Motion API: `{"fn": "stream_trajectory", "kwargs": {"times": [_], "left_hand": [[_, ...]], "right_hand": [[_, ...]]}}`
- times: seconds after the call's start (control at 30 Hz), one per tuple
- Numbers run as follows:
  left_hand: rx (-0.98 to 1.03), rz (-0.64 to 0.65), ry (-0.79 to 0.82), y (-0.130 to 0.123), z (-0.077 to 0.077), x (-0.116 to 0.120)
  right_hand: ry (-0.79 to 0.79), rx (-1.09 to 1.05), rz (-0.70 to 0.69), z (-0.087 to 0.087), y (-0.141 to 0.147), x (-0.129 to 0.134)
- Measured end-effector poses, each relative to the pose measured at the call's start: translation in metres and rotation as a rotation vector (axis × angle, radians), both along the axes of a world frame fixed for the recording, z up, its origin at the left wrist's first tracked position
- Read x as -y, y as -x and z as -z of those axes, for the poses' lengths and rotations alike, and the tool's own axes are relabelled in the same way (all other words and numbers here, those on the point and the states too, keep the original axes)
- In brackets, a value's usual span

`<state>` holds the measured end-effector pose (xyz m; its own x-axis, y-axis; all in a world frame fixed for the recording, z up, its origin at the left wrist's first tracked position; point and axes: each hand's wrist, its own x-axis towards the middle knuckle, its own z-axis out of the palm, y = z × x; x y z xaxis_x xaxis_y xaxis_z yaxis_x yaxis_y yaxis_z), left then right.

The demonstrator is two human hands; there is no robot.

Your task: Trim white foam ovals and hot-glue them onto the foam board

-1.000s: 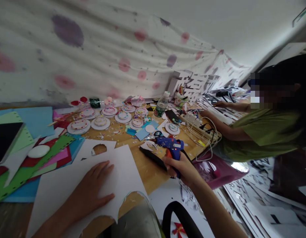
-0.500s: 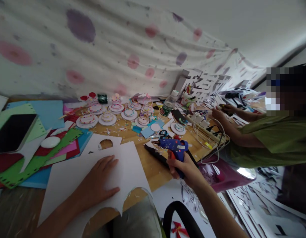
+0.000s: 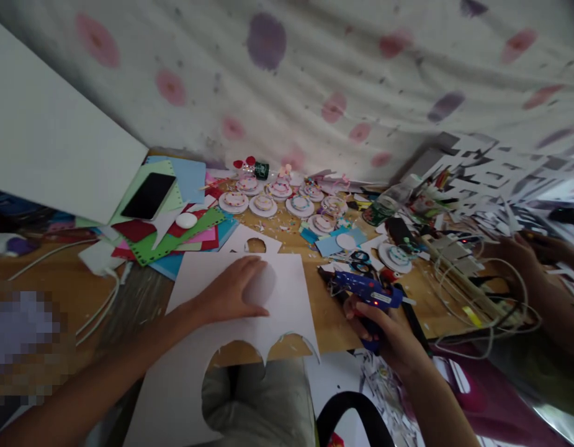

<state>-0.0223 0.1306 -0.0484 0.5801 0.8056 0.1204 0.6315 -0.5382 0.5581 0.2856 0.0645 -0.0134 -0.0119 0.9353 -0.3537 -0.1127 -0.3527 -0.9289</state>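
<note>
My right hand (image 3: 384,329) is wrapped round the handle of a blue hot glue gun (image 3: 368,288), whose nozzle points left above a dark tray-like thing on the table. A small red light glows on the gun. My left hand (image 3: 237,288) rests on a large white board (image 3: 287,298) with round cut-outs along its near edge. Thumb and fingers are apart there, with a faint greyish round patch between them, a shadow or a disc; I cannot tell which. Behind the board lies a smaller white sheet (image 3: 237,239) with a round hole.
Several small paper cakes on white discs (image 3: 300,205) stand at the back. Scissors (image 3: 360,257), a plastic bottle (image 3: 380,208), and a power strip (image 3: 454,261) with cables lie to the right. A phone (image 3: 149,195) rests on coloured sheets at left. A co-worker's hands (image 3: 514,254) are far right.
My view has turned left, bringing a big white panel and more table into sight. The left fingers are more bent over the board. The glue gun stays in my right hand.
</note>
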Motion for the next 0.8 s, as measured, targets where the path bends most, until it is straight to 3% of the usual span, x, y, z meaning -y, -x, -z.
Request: {"fn": "stream_trajectory", "kwargs": {"times": [0.1,0.17,0.3,0.43,0.6,0.8], "left_hand": [[-0.009,-0.102,-0.096,0.029,-0.009,0.001],[-0.119,-0.16,-0.14,0.051,-0.011,0.005],[-0.297,-0.221,-0.19,0.076,-0.001,0.02],[-0.218,-0.169,-0.223,0.058,0.015,0.03],[-0.075,-0.018,-0.202,0.019,0.037,0.023],[0.053,-0.025,-0.196,0.012,0.047,0.021]], "right_hand": [[0.019,-0.005,-0.036,0.002,0.006,-0.001],[0.036,0.019,-0.064,0.004,0.011,-0.002],[0.056,0.079,-0.109,0.009,0.026,-0.006],[0.094,0.177,-0.141,0.015,0.04,-0.009],[0.048,0.37,-0.113,0.023,0.048,-0.009],[-0.059,0.658,-0.119,0.027,0.062,-0.011]]}}
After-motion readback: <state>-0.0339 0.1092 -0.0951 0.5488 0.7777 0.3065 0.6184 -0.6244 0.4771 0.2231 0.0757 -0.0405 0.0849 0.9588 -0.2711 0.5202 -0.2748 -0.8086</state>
